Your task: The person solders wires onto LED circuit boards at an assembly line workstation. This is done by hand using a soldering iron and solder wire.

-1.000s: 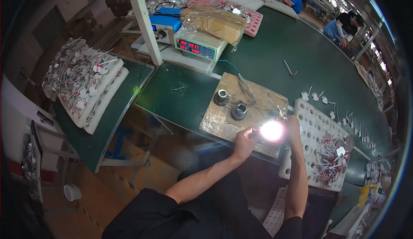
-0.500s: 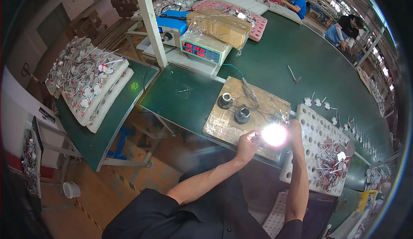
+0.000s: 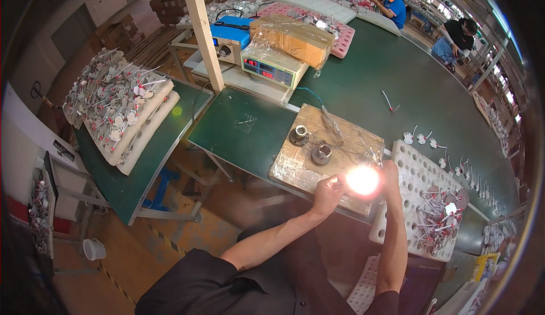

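Note:
Between my hands a round LED lamp module glows so brightly that its details are washed out. My left hand pinches its left edge between thumb and fingertips. At the other side my right hand is closed against the light and the thin wires there; glare hides exactly what its fingers hold. Under the hands lies a film-wrapped board. On it stand two dark round sockets, one farther back and one nearer, with a cable beside them.
Right of the board, a white foam tray with holes carries a pile of wired modules. A meter under a carton and a blue box stand behind. Stacked trays of modules sit left. Two people work farther back.
The lamp's light has turned from cool white to a warmer tone, and the meter's red readout has changed. Both hands keep nearly the same place; the view has shifted slightly.

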Motion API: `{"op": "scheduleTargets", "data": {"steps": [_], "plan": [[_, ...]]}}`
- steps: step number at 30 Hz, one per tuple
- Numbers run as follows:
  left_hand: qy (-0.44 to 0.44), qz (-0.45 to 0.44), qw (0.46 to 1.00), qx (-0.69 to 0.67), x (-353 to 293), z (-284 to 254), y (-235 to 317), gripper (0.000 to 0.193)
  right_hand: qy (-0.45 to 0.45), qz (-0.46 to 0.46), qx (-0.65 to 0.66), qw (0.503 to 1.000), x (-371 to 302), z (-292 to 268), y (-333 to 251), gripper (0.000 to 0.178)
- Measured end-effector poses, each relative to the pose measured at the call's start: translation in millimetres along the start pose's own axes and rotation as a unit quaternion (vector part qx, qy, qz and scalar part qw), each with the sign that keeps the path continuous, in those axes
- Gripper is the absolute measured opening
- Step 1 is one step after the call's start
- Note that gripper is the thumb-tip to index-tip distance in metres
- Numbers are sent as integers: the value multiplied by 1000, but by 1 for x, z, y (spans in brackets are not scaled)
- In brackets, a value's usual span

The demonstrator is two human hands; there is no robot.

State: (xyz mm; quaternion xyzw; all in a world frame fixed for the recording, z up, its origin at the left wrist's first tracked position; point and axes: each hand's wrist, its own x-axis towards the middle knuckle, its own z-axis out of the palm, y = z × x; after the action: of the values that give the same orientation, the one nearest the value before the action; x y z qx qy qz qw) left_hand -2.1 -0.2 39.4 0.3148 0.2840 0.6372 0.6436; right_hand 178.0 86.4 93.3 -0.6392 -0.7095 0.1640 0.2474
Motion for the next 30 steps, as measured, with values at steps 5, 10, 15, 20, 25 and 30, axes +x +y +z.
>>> {"op": "scheduleTargets", "data": {"steps": [5, 10, 15, 20, 25, 30], "plan": [[-2, 97, 978, 187, 1, -2, -8, 4, -13, 29, -30, 999, 0, -1, 3, 28], [4, 3, 1000, 11, 1, -1, -6, 3, -25, 57, -58, 996, 4, -3, 2, 28], [-9, 14, 1000, 16, 2, -1, -3, 3, -39, 86, -87, 992, 3, -3, 4, 28], [2, 89, 978, 187, 1, -2, -9, 1, -14, 55, -82, 995, 2, -3, -5, 24], [8, 15, 999, 49, 0, -2, -9, 3, -24, 60, -75, 995, 0, -8, -10, 24], [4, 15, 1000, 17, 0, -5, -10, 3, -37, 60, -70, 995, 1, -7, -19, 25]]}}
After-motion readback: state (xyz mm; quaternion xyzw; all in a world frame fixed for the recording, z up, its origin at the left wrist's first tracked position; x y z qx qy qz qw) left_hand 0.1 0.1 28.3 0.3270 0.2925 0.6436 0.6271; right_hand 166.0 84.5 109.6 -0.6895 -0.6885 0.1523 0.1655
